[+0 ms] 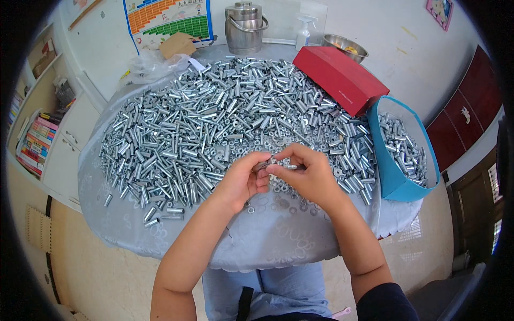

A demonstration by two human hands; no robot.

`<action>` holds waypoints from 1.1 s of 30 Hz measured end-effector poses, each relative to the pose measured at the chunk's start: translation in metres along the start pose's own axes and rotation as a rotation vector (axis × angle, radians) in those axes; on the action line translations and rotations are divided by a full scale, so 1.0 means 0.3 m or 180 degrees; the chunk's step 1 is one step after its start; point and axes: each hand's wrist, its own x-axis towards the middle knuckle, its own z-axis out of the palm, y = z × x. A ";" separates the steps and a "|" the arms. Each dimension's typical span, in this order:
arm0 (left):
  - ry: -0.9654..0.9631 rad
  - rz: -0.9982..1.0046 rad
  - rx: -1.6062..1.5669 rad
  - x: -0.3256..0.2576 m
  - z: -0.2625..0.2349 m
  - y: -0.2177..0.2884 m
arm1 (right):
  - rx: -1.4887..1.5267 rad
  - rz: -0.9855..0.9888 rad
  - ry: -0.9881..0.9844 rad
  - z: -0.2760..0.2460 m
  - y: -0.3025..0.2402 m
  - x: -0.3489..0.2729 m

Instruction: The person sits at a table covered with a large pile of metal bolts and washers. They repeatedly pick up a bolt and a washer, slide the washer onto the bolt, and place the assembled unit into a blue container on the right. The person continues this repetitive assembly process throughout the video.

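Observation:
Over the near middle of the pile, my two hands meet at a small metal bolt [292, 167]. My left hand [241, 179] pinches its left end between thumb and forefinger, with the other fingers curled below. My right hand [313, 174] closes on it from the other side, its fingertips touching a small piece by the left thumb that may be a nut or washer. The fingers hide part of it. Beneath and beyond my hands lie loose hex nuts and washers [258, 143]. Shiny metal sleeves and bolts [176, 134] cover the table to the left and back.
A blue fabric bin [393, 179] of metal fasteners stands at the right, beside a red box [342, 77]. At the back are a steel pot [244, 32], a spray bottle [303, 35], a metal bowl [360, 51] and a plastic bag [155, 67]. A grey cloth [257, 241] covers the table.

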 end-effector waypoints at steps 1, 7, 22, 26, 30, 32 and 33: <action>0.0008 0.0000 0.0003 0.000 0.001 0.001 | -0.0017 0.0030 0.0005 -0.001 0.001 0.002; 0.0119 -0.0013 -0.0062 0.003 0.000 0.003 | 0.0137 0.0014 0.0046 0.001 -0.005 0.002; 0.0186 -0.0009 -0.0008 0.002 0.004 -0.002 | 0.0300 0.0084 0.0013 0.003 -0.021 -0.003; 0.0113 0.0002 0.0078 0.004 -0.002 -0.007 | 0.0302 0.0152 -0.0062 0.002 0.001 0.004; 0.0135 0.0043 0.0172 0.003 0.003 -0.007 | -0.0028 0.0158 -0.0083 0.000 -0.011 0.001; 0.0117 0.0030 0.0215 0.007 0.000 -0.008 | -0.0253 0.0108 -0.0077 0.002 -0.003 -0.001; 0.0108 0.0024 0.0237 0.009 -0.002 -0.008 | -0.0417 0.0033 -0.0085 -0.001 -0.009 0.000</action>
